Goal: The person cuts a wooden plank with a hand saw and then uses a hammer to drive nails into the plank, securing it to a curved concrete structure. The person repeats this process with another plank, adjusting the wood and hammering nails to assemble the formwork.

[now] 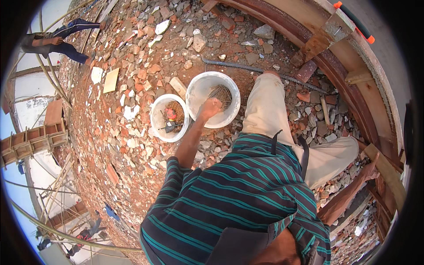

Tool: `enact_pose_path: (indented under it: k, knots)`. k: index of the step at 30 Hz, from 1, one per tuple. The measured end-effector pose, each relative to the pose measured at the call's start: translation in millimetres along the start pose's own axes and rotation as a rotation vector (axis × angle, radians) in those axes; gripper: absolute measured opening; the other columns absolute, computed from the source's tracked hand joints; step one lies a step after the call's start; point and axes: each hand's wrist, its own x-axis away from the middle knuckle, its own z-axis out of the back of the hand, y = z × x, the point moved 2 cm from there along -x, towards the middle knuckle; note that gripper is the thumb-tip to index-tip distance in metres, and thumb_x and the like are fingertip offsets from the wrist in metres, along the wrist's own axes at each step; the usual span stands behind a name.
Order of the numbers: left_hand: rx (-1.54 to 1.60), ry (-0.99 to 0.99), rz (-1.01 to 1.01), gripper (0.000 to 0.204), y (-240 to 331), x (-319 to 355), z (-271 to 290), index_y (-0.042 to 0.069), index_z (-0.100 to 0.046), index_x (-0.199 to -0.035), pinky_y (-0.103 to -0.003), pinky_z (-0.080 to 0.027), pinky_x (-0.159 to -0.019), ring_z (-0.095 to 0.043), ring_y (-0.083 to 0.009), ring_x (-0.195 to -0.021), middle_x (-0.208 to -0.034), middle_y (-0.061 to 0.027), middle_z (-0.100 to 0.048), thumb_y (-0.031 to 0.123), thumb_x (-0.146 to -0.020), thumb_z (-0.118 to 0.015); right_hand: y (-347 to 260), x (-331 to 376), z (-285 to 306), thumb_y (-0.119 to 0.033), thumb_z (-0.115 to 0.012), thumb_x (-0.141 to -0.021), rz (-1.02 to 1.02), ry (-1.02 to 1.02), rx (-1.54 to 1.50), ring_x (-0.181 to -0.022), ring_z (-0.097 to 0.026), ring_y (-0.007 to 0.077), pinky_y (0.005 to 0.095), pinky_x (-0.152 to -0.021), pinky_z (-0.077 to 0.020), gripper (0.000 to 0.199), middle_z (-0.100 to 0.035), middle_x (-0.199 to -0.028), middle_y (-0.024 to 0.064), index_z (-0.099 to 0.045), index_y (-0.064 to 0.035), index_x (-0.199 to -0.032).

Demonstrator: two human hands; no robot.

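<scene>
The left grip (211,107) is curled and narrow inside the larger round white plastic bucket (197,92), its fingers bent down beside a bundle of thin, greyish-brown, nail-like metal pieces (221,93); whether it pinches any of them I cannot tell. Those pieces lie in the bucket, toward its far right side. The left forearm (193,142) leaves the black-and-teal striped short sleeve (176,170) and slants forward and to the right, the wrist passing over the bucket's near-left wall.

The right arm (342,204) reaches out to the person's right, well apart from the buckets. Its hand (370,170) is at the edge of a pale wooden plank (385,170), fingers partly extended; I cannot tell whether it grasps the wood.

Just left of the larger bucket, a smaller round white plastic bucket (153,120) stands on the brick-and-stone rubble (132,152), with a red object (170,113) inside.
</scene>
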Motion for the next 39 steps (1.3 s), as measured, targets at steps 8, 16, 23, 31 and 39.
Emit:
enact_pose_path:
  k: [8,16,23,31,39]
  knots:
    - [-0.109,0.812,-0.172,0.016,-15.9,107.9,39.4,0.0,-0.063,-0.102,-0.042,-0.051,-0.071,-0.067,-0.0341,-0.078,-0.083,-0.0203,-0.066,0.008,-0.089,-0.06,41.4,-35.0,-0.2,-0.037,-0.077,-0.084,0.489,0.016,0.501,-0.082,-0.07,0.0215,0.0348,-0.079,-0.0544,0.048,-0.074,-0.102,0.0137,-0.071,0.006,-0.105]
    - [-0.795,0.344,-0.019,0.01,-119.6,82.2,128.6,0.006,-0.069,-0.089,-0.05,-0.052,-0.073,-0.066,-0.041,-0.085,-0.09,-0.0217,-0.066,0.008,-0.083,-0.061,-43.9,20.5,-15.7,-0.034,-0.073,-0.089,0.171,-0.131,0.196,-0.088,-0.068,0.0222,0.0369,-0.082,-0.0532,0.047,-0.073,-0.101,0.0168,-0.068,0.0058,-0.114]
    - [-0.984,0.028,-0.235,0.025,-133.7,71.2,148.6,-0.004,-0.068,-0.081,-0.053,-0.046,-0.072,-0.061,-0.045,-0.082,-0.081,-0.029,-0.062,0.021,-0.083,-0.064,-92.1,17.0,4.0,-0.015,-0.078,-0.082,0.28,-0.027,-0.088,-0.085,-0.067,0.021,0.0349,-0.078,-0.0524,0.027,-0.071,-0.096,0.0094,-0.068,-0.0005,-0.102]
    - [-0.531,0.781,-0.448,0.034,66.0,85.4,131.5,-0.007,-0.061,-0.084,-0.045,-0.043,-0.063,-0.054,-0.0341,-0.066,-0.073,-0.022,-0.06,0.023,-0.098,-0.053,-53.8,17.5,43.9,-0.012,-0.077,-0.082,0.168,0.067,-0.358,-0.088,-0.067,0.0178,0.0325,-0.078,-0.053,0.033,-0.072,-0.097,0.0099,-0.064,0.0059,-0.107]
    - [-0.17,0.421,-1.257,0.035,338.7,79.9,29.8,-0.002,-0.053,-0.079,-0.034,-0.043,-0.069,-0.052,-0.0202,-0.076,-0.085,-0.0114,-0.056,0.021,-0.104,-0.045,-18.6,-16.2,-21.0,-0.011,-0.074,-0.08,0.156,0.021,-0.426,-0.09,-0.066,0.0182,0.0331,-0.081,-0.0528,0.034,-0.071,-0.099,0.01,-0.065,-0.0008,-0.111]
